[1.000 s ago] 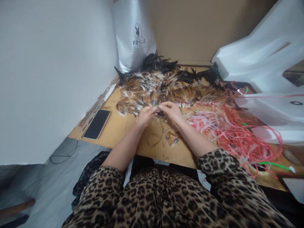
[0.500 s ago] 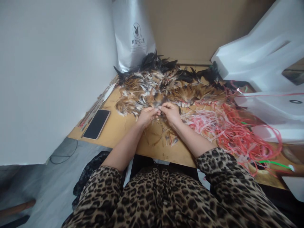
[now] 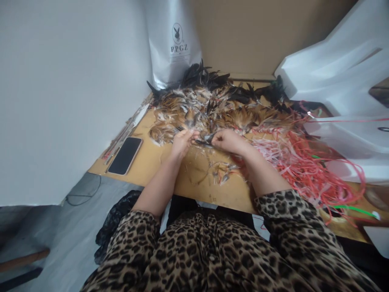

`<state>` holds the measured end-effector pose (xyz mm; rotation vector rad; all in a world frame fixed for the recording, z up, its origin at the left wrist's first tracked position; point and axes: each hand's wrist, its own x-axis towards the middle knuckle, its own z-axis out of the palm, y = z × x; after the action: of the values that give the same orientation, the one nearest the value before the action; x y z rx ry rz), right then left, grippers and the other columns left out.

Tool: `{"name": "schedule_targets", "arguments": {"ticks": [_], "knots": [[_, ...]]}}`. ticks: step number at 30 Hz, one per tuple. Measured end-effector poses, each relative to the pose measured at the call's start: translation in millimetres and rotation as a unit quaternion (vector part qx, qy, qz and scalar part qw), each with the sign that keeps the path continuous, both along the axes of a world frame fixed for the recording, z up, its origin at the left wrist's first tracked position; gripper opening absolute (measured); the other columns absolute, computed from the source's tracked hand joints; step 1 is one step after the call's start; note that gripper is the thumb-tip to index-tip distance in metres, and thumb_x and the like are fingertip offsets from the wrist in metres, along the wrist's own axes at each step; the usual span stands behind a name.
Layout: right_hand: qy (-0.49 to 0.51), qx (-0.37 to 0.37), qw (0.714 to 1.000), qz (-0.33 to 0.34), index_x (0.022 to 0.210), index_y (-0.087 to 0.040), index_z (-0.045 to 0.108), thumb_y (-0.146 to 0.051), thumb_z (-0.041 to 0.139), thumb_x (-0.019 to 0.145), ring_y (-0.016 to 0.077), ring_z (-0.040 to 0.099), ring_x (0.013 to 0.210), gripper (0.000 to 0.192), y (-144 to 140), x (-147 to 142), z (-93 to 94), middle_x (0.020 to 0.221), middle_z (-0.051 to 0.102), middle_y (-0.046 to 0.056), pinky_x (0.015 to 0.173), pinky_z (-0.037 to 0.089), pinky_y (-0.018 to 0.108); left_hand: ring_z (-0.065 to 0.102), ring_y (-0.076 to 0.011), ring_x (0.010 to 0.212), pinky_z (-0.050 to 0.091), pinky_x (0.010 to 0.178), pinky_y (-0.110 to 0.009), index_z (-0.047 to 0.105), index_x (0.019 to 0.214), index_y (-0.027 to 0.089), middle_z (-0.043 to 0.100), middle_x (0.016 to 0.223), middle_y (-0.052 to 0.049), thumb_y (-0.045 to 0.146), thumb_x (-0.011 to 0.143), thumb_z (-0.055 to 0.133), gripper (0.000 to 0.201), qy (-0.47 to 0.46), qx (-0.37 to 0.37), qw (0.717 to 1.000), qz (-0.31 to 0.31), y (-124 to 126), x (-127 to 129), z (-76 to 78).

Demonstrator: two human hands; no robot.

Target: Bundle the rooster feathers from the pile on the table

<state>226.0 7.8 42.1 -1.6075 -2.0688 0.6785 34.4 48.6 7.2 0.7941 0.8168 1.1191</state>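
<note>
Wooden table (image 3: 158, 162) set in a corner, white wall to one side, brown board behind.

Pinched between the fingertips of both hands: a small dark feather (image 3: 204, 142), held level just above the table. Left hand (image 3: 181, 142) closed on one end, fingers curled, thumb pressed against them. Right hand (image 3: 228, 141) closed on the other end, fingertips pressed together over it. Hands close to each other, not touching, with the feather spanning the gap.

Just beyond the feather, a wide heap of feathers (image 3: 212, 109): brown and tan near the hands, black along the far edge. Nearer than the feather, toward the table's front edge, a few loose scraps (image 3: 223, 172) scattered on bare wood. Right of the feather, a tangle of red and pink strips (image 3: 304, 162) spreading to the table's right end, with a green strip (image 3: 349, 209) lying at its near side. Left of the feather, well apart, a dark phone (image 3: 125, 155) lying flat near the table's left edge, thin sticks (image 3: 126, 132) just beside it. Far behind the feather, past the heap, a white bag (image 3: 176, 44) printed PPGZ, upright against the board. Far right, white foam pieces (image 3: 337, 77). Below the table edge, leopard-print sleeves and lap (image 3: 212, 255).
</note>
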Motion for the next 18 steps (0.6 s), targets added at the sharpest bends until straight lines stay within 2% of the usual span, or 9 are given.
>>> {"name": "schedule_targets", "arguments": {"ticks": [3,8,10,13,15,18], "knots": [[-0.095,-0.017,0.995,0.007,0.068,-0.017,0.070,-0.022,0.057,0.066,0.0102,0.051,0.055,0.014,-2,-3,3.3,0.064,0.066,0.001,0.055,0.033,0.022,0.059,-0.0054,0.059,0.039,0.049,-0.014,0.064,0.080,0.012,0.069,0.078,-0.005,0.025,0.071,0.067,0.016,0.002,-0.005,1.000,-0.004,0,0,-0.5],[-0.173,-0.041,0.984,0.021,0.073,-0.022,0.071,-0.030,0.062,0.066,0.0147,0.055,0.060,0.014,-12,-17,11.7,0.069,0.067,0.004,0.057,0.035,0.025,0.060,-0.0056,0.060,0.038,0.049,-0.014,0.064,0.078,0.012,0.070,0.078,-0.005,0.025,0.073,0.065,0.014,0.000,0.013,1.000,-0.014,0,0,-2.7],[-0.222,-0.041,0.974,0.012,0.075,-0.021,0.071,-0.030,0.064,0.064,0.0184,0.058,0.065,0.016,-17,-24,12.6,0.073,0.068,0.008,0.059,0.037,0.027,0.060,-0.0056,0.060,0.038,0.049,-0.014,0.064,0.079,0.013,0.070,0.079,-0.005,0.025,0.073,0.065,0.015,0.005,0.012,1.000,-0.020,0,1,-4.0],[-0.298,-0.030,0.954,-0.018,0.078,-0.015,0.071,-0.022,0.059,0.069,0.0240,0.061,0.072,0.017,-21,-33,10.5,0.079,0.068,0.017,0.064,0.039,0.031,0.060,-0.0058,0.060,0.039,0.050,-0.014,0.064,0.080,0.013,0.070,0.080,-0.006,0.027,0.071,0.067,0.017,0.006,0.007,1.000,-0.023,0,1,-5.1],[-0.314,-0.021,0.949,-0.026,0.078,-0.013,0.071,-0.018,0.056,0.070,0.0249,0.062,0.074,0.018,-21,-34,10.3,0.080,0.068,0.019,0.064,0.040,0.032,0.060,-0.0058,0.060,0.039,0.050,-0.015,0.064,0.079,0.013,0.070,0.079,-0.006,0.028,0.070,0.068,0.018,0.002,0.009,1.000,-0.027,0,1,-5.5],[-0.262,-0.029,0.965,-0.015,0.069,-0.015,0.070,-0.018,0.060,0.066,0.0199,0.060,0.066,0.011,-18,-23,15.6,0.070,0.067,0.013,0.060,0.039,0.028,0.060,-0.0057,0.060,0.040,0.049,-0.014,0.064,0.079,0.013,0.070,0.079,-0.005,0.028,0.070,0.068,0.018,-0.004,0.013,1.000,-0.029,1,0,-5.7]]}}
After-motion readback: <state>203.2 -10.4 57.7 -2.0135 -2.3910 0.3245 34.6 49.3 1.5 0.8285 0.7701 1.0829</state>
